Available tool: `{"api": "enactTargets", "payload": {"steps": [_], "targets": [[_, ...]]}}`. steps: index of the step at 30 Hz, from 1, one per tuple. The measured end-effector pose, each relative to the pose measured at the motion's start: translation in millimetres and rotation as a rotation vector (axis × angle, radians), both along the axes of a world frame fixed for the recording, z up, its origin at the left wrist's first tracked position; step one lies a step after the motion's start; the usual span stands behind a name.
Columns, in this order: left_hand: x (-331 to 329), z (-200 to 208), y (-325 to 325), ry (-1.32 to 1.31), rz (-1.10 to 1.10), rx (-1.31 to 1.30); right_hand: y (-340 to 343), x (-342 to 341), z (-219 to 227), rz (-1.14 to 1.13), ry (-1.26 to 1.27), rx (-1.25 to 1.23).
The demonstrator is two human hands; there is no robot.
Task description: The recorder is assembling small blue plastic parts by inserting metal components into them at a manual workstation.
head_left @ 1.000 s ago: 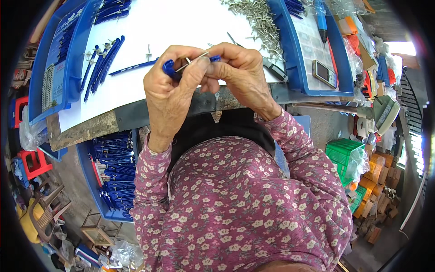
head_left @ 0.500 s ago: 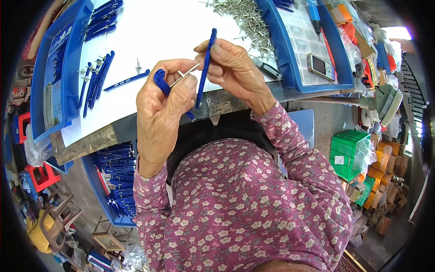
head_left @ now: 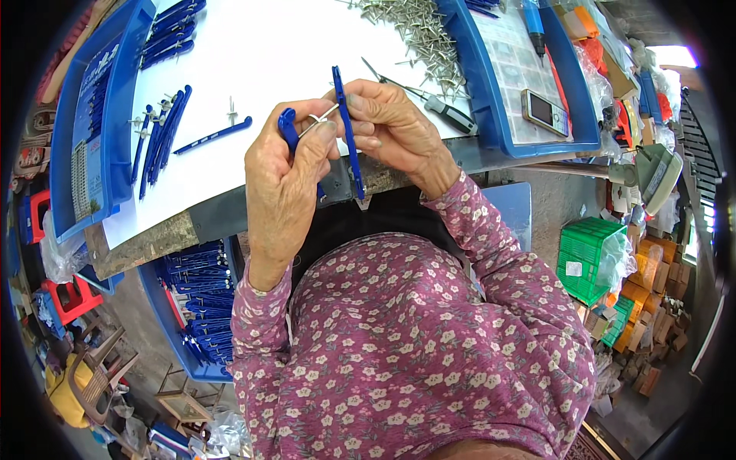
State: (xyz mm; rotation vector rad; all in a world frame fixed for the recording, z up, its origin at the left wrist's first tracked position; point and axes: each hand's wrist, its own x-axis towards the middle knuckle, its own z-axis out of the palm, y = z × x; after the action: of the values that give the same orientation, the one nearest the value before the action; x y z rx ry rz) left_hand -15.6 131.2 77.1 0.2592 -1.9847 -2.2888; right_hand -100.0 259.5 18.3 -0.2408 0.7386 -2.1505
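My left hand [head_left: 287, 172] is closed on a blue plastic strip [head_left: 288, 126] with a rounded, hooked end. Its thumb and fingertips also pinch a thin metal cross-shaped pin [head_left: 320, 119]. Opposite it, my right hand [head_left: 399, 126] grips a second, flat blue strip [head_left: 349, 142] that stands nearly upright. The pin's tip reaches that strip and seems to touch it. To the left, another blue strip [head_left: 213, 135] lies on the white table top, beside a single upright metal pin [head_left: 232, 113]. Several more blue strips [head_left: 165, 138] lie further left, some with pins attached.
A heap of metal pins [head_left: 418, 38] lies at the back right, near a screwdriver [head_left: 451, 113] and pliers [head_left: 391, 79]. A blue tray [head_left: 502, 138] holds a phone [head_left: 545, 113]. Another blue tray [head_left: 119, 115] stands left. Below the table edge is a bin of blue strips [head_left: 201, 307].
The right-hand strip has tilted the other way, its lower end swinging right and its top moving left and down. My left hand has shifted slightly right, and the pin now meets the strip.
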Motion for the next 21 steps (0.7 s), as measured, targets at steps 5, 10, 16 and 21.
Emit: {"api": "enactTargets", "payload": {"steps": [5, 10, 16, 21], "targets": [[4.3, -2.1, -1.7, -0.009, 0.015, -0.012, -1.9, 1.5, -2.2, 0.031, -0.024, -0.084], [8.3, -1.7, -3.3, -0.051, 0.008, -0.100, -3.4, 5.7, -3.8, 0.061, -0.069, -0.118], [10.7, 4.0, 3.3, -0.077, 0.060, -0.299, -4.2, 10.9, -8.1, 0.105, -0.142, -0.155], [12.1, 3.0, 1.9, -0.087, 0.050, -0.358, -5.4, 14.7, -6.6, 0.086, -0.134, -0.103]]}}
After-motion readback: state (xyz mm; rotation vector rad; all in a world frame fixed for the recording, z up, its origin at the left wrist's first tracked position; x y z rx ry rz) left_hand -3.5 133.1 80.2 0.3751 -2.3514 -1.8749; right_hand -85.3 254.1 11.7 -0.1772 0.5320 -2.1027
